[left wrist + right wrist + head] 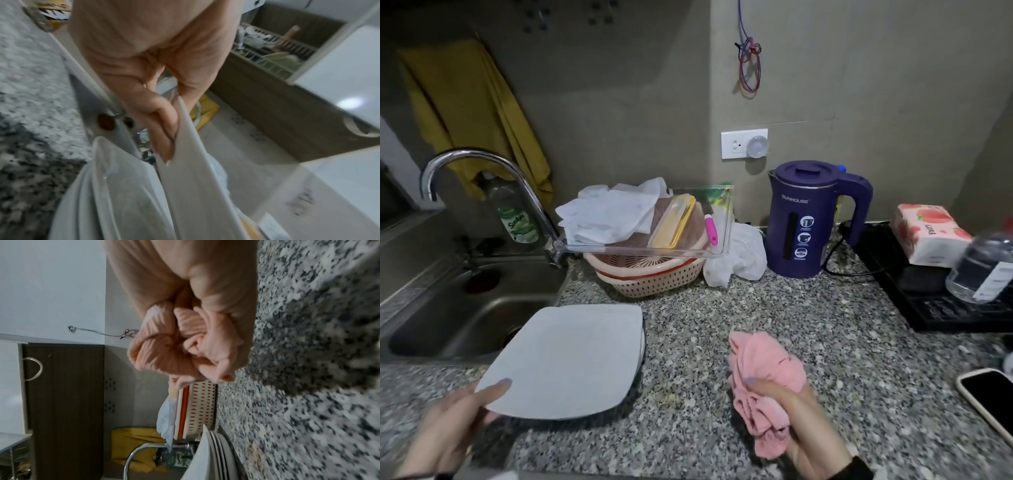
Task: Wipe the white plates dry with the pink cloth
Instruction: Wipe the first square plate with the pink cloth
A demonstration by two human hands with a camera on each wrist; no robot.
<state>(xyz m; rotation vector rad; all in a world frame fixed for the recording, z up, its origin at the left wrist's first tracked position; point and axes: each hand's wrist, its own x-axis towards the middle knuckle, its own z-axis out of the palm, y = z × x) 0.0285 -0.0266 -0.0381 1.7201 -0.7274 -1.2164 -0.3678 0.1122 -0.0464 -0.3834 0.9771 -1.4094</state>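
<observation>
The left hand (453, 416) has its grip on the near corner of the top white plate (566, 359), thumb on the upper face and fingers (164, 129) beneath, tilting it off the plates (221, 456) stacked under it at about 9 o'clock on the speckled tabletop (825, 342), just beside the sink (458, 318). The right hand (796, 411), toward 4 o'clock, is clenched around the bunched pink cloth (767, 370), held apart from the plates. A purple kettle (808, 219) stands at 1 o'clock.

free: counter (688, 342) middle, between plates (565, 359) and cloth (767, 370) | blocked: basket (650, 277) and kettle (808, 219) at back edge, phone (989, 394) at right edge
</observation>
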